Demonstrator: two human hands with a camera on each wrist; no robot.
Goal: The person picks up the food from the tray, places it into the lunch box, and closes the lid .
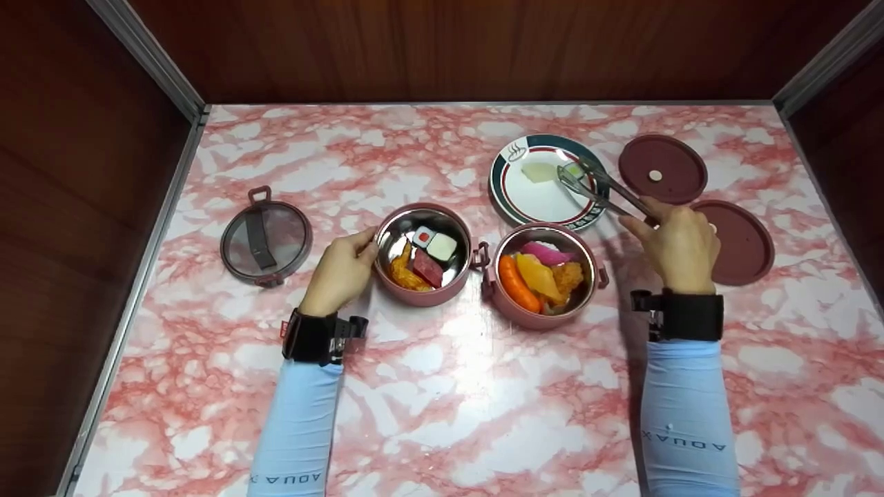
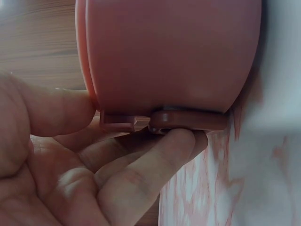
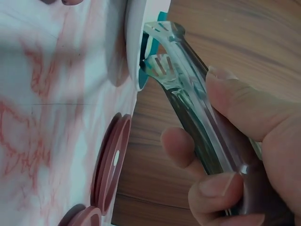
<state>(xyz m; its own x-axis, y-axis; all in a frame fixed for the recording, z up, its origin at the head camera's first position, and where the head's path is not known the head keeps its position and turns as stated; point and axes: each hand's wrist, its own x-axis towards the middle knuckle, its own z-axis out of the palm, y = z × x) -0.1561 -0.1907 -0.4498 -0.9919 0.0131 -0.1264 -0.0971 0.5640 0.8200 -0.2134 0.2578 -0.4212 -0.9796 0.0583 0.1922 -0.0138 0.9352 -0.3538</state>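
Observation:
My left hand (image 1: 340, 270) holds the left pink lunch box bowl (image 1: 423, 298) by its side, thumb at the rim and fingers at the folded handle (image 2: 190, 120). In this bowl lie two sushi rolls, a dark red slice and a fried yellow-brown piece. My right hand (image 1: 680, 245) grips metal tongs (image 1: 621, 193), their tips over the plate (image 1: 535, 209) around a small green-centred roll (image 1: 574, 171). A pale flat piece (image 1: 539, 172) lies beside it. The right pink bowl (image 1: 542, 321) contains an orange sausage, a yellow slice, a magenta piece and a fried chunk.
A round lid with a clear top (image 1: 266, 241) lies at the left. Two dark red lids (image 1: 663, 155) with small white knobs lie at the right, one partly behind my right hand. Brown wood-grain panels (image 1: 442, 48) border the marbled table (image 1: 428, 407).

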